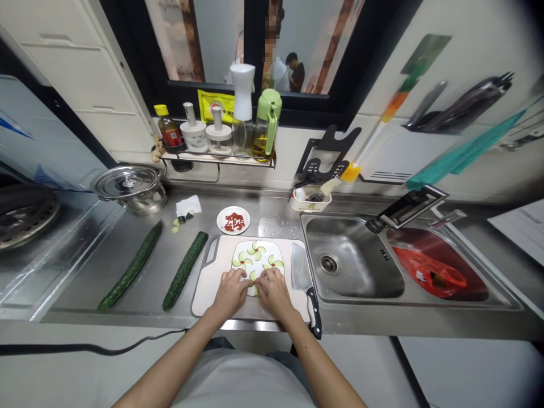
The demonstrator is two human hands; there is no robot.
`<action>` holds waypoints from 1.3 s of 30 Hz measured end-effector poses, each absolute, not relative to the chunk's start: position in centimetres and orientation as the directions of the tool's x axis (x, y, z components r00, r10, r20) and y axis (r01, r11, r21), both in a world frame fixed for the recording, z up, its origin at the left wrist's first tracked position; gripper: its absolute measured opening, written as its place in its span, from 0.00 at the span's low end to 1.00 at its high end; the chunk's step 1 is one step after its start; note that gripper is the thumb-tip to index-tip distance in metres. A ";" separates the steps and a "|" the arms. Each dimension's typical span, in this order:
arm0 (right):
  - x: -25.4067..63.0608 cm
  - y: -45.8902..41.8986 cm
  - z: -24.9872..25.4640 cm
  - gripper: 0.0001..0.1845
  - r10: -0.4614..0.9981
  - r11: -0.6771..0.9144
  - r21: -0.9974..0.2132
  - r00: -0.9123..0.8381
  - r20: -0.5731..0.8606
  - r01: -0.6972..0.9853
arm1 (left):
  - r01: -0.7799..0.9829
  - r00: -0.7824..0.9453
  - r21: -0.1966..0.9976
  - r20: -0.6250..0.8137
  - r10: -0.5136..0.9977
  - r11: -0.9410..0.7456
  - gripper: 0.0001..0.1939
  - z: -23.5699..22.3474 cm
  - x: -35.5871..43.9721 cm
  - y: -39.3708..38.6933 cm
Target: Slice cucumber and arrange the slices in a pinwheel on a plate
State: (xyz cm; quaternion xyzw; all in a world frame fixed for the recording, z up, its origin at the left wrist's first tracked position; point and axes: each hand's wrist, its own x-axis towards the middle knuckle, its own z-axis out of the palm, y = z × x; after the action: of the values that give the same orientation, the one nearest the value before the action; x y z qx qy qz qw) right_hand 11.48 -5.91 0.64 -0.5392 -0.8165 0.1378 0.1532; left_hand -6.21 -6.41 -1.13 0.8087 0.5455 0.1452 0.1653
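Both hands meet over the near edge of a white plate (264,247), which lies on a pale cutting board (216,294). My left hand (232,290) is closed, thumb and fingers pinched at a green cucumber slice (253,277). From the other side, my right hand (272,288) pinches at the same small cluster of slices; fingers partly cover it. Several pinwheels of cucumber slices with red centres, such as one pinwheel (256,250), lie on the plate. A kitchen knife (301,266) with a black handle rests on the board's right side.
Two whole cucumbers (185,272) lie on the steel counter to the left. Behind the board is a small dish (221,220) of red berries. Cucumber scraps (182,219) sit by a white tissue (188,204). A sink (352,283) is at right, a lidded pot (144,198) at back left.
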 end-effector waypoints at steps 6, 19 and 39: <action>11.9 -5.6 2.0 0.11 0.921 0.386 -0.448 -0.310 0.234 0.806 | 0.813 0.286 0.493 0.123 0.950 -0.309 0.13 -0.4 -6.5 -6.0; 20.1 -7.2 3.8 0.17 0.916 0.033 -0.663 0.243 0.319 0.748 | 0.586 -0.302 0.801 0.079 0.950 0.120 0.16 0.7 -12.4 -7.1; 15.2 -6.9 -1.8 0.24 0.845 -0.530 -0.821 0.209 -0.492 0.213 | 0.177 -0.102 0.830 -0.519 0.848 0.529 0.21 0.5 -8.1 -5.9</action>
State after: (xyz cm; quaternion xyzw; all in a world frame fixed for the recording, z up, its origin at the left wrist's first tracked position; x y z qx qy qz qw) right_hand 15.20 -6.85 -1.84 -0.7124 -0.3713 0.5077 0.3114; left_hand -8.13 -5.88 0.47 0.3784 0.6773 0.3036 0.5531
